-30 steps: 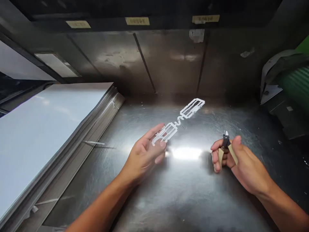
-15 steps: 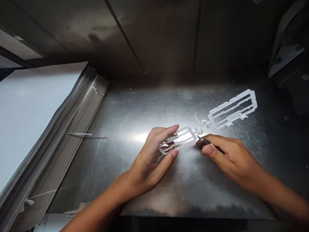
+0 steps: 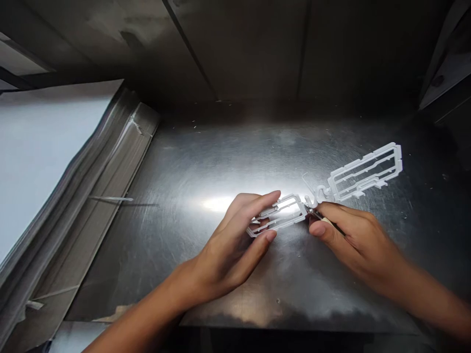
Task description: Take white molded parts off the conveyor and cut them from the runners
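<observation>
A white moulded plastic piece lies across the steel table, made of two long open frames joined by a thin wavy runner. My left hand [image 3: 235,245] grips its near frame [image 3: 279,212] between thumb and fingers. The far frame [image 3: 364,171] extends to the right, past my hands. My right hand [image 3: 353,240] is shut on small side cutters [image 3: 317,214] with pale handles, mostly hidden by my fingers. Their dark metal jaws touch the runner [image 3: 312,198] where it meets the near frame.
A stack of white sheets [image 3: 47,147] with a wrapped edge lies along the left of the brushed steel table [image 3: 184,166]. A dark metal wall [image 3: 250,59] rises behind. Small white plastic bits are scattered over the steel.
My hands have come together. The cutters have swung from upright in my right hand to lying low, with their jaws at the runner. The camera view has tilted further down.
</observation>
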Available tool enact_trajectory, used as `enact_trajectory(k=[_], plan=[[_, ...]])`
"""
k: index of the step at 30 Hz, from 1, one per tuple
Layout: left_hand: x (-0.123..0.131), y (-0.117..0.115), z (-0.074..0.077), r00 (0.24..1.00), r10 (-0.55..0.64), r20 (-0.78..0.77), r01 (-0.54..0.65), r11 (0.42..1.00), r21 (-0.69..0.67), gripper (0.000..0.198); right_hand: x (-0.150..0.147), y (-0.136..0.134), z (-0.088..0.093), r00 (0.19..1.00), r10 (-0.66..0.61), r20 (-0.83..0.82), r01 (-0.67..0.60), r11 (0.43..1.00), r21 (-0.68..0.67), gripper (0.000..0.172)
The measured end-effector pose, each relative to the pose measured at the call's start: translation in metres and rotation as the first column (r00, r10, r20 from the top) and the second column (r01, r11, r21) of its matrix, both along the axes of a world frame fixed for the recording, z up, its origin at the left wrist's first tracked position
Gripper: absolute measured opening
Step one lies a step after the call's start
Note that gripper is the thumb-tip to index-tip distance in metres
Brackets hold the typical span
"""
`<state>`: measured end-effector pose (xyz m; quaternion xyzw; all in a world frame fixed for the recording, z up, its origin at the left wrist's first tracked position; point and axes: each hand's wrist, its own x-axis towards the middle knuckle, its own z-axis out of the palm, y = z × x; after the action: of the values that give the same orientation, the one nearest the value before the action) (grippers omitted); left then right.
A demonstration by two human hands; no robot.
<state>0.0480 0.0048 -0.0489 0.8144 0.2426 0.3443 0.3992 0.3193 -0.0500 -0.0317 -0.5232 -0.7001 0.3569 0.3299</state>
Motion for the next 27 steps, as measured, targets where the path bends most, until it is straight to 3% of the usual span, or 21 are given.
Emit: enact_trajectory(k=[21, 24, 27], plan=[[0.002, -0.003, -0.002, 1.000, 0.011, 0.000, -0.011, 0.999, -0.042, 0.071, 0.001, -0.004, -0.002, 0.986, -0.014, 0.165, -0.008, 0.991, 0.133, 0.062], [0.003, -0.003, -0.001, 1.000, 0.018, 0.023, -0.016, 0.997, -0.080, 0.065, 0.000, -0.005, -0.005, 0.969, -0.029, 0.246, -0.023, 0.978, 0.207, 0.063], [0.004, 0.001, 0.007, 0.992, 0.119, 0.044, -0.111, 0.983, -0.145, 0.049, -0.006, -0.009, -0.011, 0.934, -0.035, 0.356, -0.078, 0.951, 0.298, 0.064]])
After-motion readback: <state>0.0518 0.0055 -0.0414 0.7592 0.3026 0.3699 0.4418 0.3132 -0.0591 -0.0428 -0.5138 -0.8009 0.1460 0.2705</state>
